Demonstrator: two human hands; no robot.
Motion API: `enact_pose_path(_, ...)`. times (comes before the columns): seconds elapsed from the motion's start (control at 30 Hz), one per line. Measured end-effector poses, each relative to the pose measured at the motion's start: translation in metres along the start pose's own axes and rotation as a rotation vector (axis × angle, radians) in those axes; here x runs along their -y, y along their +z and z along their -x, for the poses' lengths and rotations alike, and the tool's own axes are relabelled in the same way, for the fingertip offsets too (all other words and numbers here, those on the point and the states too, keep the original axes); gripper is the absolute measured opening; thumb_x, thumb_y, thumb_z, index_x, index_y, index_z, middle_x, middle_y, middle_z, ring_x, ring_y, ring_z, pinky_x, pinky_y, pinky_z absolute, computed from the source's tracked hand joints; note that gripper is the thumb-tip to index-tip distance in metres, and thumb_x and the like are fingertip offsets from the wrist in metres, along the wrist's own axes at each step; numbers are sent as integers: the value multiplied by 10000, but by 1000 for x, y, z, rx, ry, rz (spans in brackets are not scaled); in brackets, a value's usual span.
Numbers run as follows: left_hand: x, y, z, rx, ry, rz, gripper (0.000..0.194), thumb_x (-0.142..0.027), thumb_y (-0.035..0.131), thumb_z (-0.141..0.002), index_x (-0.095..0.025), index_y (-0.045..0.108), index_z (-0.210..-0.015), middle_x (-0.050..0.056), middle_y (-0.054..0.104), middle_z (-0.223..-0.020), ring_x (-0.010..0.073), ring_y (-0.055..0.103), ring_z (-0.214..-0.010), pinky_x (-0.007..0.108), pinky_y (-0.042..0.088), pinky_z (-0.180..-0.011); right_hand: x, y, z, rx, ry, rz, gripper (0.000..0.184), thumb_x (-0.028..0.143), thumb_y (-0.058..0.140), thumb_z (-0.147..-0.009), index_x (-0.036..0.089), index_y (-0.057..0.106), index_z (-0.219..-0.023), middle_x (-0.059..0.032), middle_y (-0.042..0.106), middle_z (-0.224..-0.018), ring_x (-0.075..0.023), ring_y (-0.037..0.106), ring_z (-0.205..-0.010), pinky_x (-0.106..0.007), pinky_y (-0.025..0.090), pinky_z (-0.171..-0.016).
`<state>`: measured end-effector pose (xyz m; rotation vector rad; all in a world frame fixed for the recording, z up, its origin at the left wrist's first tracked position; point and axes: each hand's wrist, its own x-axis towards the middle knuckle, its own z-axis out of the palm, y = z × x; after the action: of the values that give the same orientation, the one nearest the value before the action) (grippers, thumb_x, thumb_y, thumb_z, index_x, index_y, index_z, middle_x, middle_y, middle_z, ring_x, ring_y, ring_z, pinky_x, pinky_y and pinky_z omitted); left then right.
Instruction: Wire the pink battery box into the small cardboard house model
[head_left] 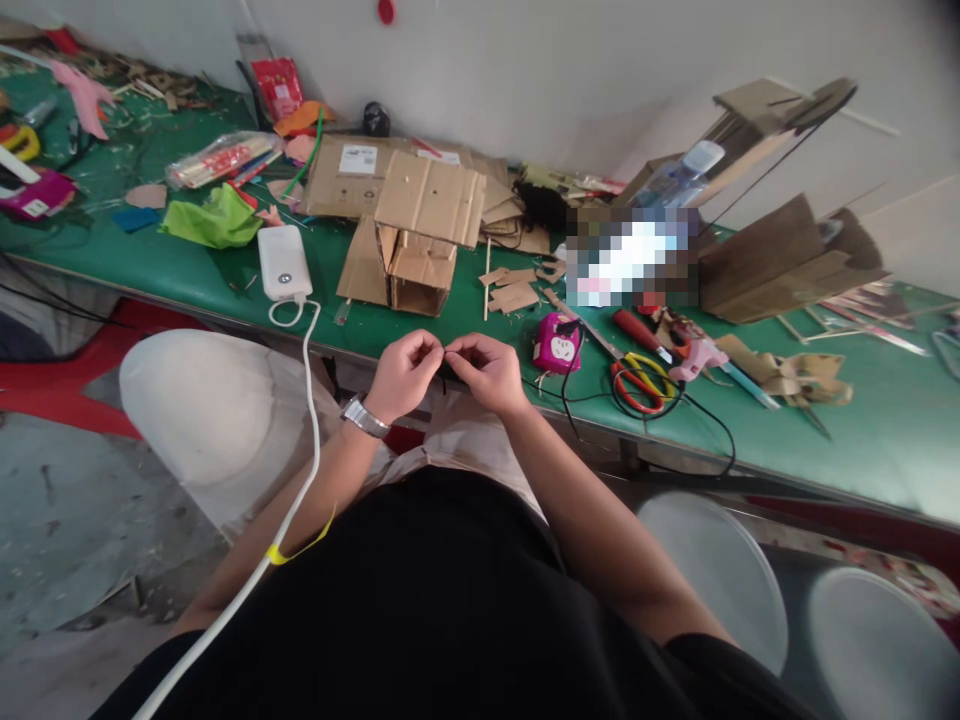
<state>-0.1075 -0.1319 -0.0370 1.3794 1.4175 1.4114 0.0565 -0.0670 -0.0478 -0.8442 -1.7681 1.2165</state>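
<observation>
My left hand (407, 373) and my right hand (485, 372) meet fingertip to fingertip just off the table's front edge, above my lap. Thumb and fingers of each are pinched together. Something small and dark shows between and under the fingertips, too little of it to name. A silver watch (365, 415) is on my left wrist. Straight beyond the hands stands a small cardboard structure (430, 200) with a flat corrugated top and an open box part below. Small cardboard pieces (515, 290) lie to its right.
The green table (315, 335) carries a white power bank (283, 262) with a cable running over my left arm. On the right are a purple socket block (557, 343), scissors (643, 382), a screwdriver (642, 333), a pink glue gun (699, 360) and a larger cardboard build (787, 260). White stools stand below.
</observation>
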Motion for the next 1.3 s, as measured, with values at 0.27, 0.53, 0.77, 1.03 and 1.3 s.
enact_pose_path(0.27, 1, 0, 1, 2, 13, -16, 188, -294, 610, -958, -195, 605, -798, -14, 578, -683, 130, 516, -609, 272, 388, -578, 4, 0, 0, -1, -7, 25, 289, 476, 759, -891, 189, 734, -909, -25, 696, -775, -131, 549, -641, -280, 446, -599)
enact_pose_path(0.53, 3, 1, 1, -13, 24, -8, 194, -302, 625, -964, -197, 604, -803, -15, 572, -675, 128, 518, -598, 265, 386, -565, 2, 0, -1, -4, 7, 10, 325, 521, 733, -912, 197, 709, -934, -18, 661, -773, -136, 557, -650, -277, 452, -593)
enact_pose_path(0.77, 5, 3, 0, -23, 14, 124, 239, -385, 675, -964, -194, 627, -829, -14, 572, -682, 116, 516, -593, 248, 399, -547, 0, 0, -2, -19, 9, -24, 468, 588, 800, -860, 213, 738, -1133, -28, 702, -874, -132, 564, -672, -285, 491, -623)
enact_pose_path(1.03, 5, 4, -1, -71, 7, 177, 303, -490, 740, -923, -191, 706, -884, 8, 640, -725, 120, 543, -612, 249, 434, -547, 1, -2, -5, 3, 20, -56, 423, 602, 825, -840, 207, 787, -986, -43, 726, -857, -138, 574, -672, -288, 479, -599)
enact_pose_path(1.3, 5, 6, 3, -25, 35, 38, 186, -359, 690, -959, -179, 716, -920, 43, 714, -812, 145, 631, -694, 268, 496, -631, -2, -4, -6, -30, -26, -71, 412, 631, 815, -837, 227, 765, -903, -61, 722, -929, -165, 621, -751, -312, 510, -637)
